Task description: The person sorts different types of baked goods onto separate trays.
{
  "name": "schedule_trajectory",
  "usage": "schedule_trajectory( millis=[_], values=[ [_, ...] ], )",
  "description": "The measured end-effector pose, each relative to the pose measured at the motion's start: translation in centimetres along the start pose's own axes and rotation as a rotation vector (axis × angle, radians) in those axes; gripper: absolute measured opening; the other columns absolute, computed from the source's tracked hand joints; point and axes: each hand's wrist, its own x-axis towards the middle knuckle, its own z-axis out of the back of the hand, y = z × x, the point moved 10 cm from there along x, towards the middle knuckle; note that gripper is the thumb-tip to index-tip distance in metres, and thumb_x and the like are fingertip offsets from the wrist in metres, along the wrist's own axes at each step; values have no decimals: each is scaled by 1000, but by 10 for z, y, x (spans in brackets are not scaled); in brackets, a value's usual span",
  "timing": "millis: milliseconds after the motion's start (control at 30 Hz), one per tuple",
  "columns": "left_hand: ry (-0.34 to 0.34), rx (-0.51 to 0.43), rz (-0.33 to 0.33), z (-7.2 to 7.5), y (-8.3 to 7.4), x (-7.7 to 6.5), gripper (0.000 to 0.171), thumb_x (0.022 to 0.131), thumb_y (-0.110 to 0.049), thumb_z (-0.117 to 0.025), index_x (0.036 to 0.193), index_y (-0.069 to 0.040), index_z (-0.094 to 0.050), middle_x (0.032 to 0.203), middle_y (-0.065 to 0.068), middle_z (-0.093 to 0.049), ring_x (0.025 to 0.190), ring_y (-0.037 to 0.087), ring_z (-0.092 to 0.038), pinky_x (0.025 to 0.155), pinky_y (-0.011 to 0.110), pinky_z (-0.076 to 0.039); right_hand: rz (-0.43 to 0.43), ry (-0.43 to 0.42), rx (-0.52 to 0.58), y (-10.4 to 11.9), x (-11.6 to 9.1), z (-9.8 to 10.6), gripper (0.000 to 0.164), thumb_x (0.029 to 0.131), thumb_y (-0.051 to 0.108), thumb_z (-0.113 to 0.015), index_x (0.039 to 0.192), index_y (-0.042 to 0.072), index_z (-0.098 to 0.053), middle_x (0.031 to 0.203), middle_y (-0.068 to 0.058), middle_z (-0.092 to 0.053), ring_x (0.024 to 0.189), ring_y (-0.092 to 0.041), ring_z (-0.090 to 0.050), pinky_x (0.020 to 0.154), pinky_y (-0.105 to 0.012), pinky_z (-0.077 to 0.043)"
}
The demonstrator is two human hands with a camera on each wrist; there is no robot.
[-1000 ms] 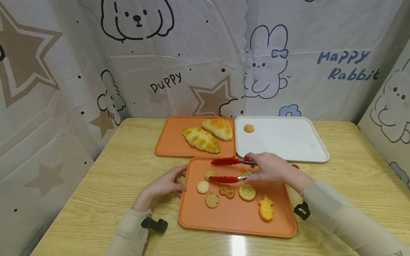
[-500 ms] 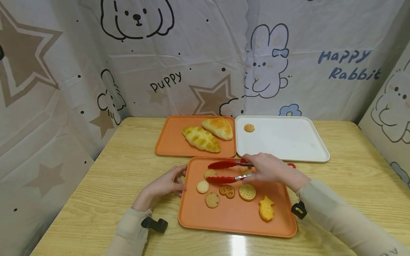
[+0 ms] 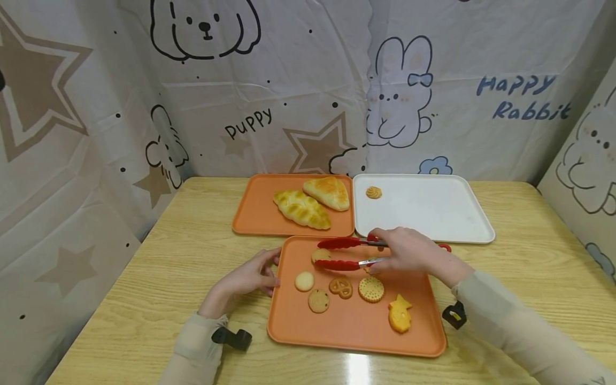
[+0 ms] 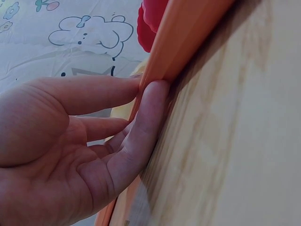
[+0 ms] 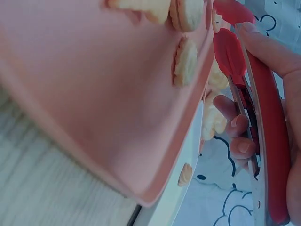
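Observation:
In the head view my left hand (image 3: 250, 274) is at the left side of the front orange tray (image 3: 356, 339). Up close in the left wrist view, thumb and fingers meet at the tray's rim (image 4: 181, 40) and hold it. Red-tipped tongs (image 3: 341, 265) are gripped in my right hand (image 3: 409, 250) over the tray's back part. Between the tongs' spread arms lies a round cookie (image 3: 320, 255), partly covered by the lower tip. The right wrist view has fingers and thumb wrapped about the tongs' red handle (image 5: 270, 141).
On the front tray lie a pale round cookie (image 3: 304, 281), a chip cookie (image 3: 318, 301), a pretzel-shaped cookie (image 3: 341, 287), a dotted round biscuit (image 3: 371, 289) and a yellow pineapple-shaped piece (image 3: 400, 315). Behind are an orange tray (image 3: 257, 206) with two breads and a white tray (image 3: 423, 211) with a swirl cookie (image 3: 374, 192).
The tongs shifted slightly left, then back right and a little toward the back. The round cookie between their tips has slid right and backward. My left hand has stayed put.

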Motion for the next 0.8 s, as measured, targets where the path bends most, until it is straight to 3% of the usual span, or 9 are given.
schedule_trajectory(
  millis=[433,667,800],
  values=[
    [13,4,-12,0,-1,-1,77,85,2,-58,146,-1,-11,121,21,-30,75,17,-54,62,33,-57,-76,-99,-20,-31,-12,26,67,68,53,-72,115,8,-55,89,-4,-66,71,-15,-59,66,-37,-53],
    [12,-8,-5,-1,-1,-1,77,85,3,-57,146,-3,-11,121,21,-30,75,17,-54,63,34,-57,-140,-120,-37,-56,-19,39,79,65,69,-63,114,7,-55,87,-5,-66,68,-14,-57,65,-36,-52],
    [10,-18,0,-1,0,-1,77,85,3,-57,146,-2,-11,121,21,-30,76,17,-53,63,34,-57,-160,-132,-33,-69,-22,43,80,66,69,-62,114,5,-54,87,-6,-66,68,-14,-57,64,-36,-51]
  ],
)
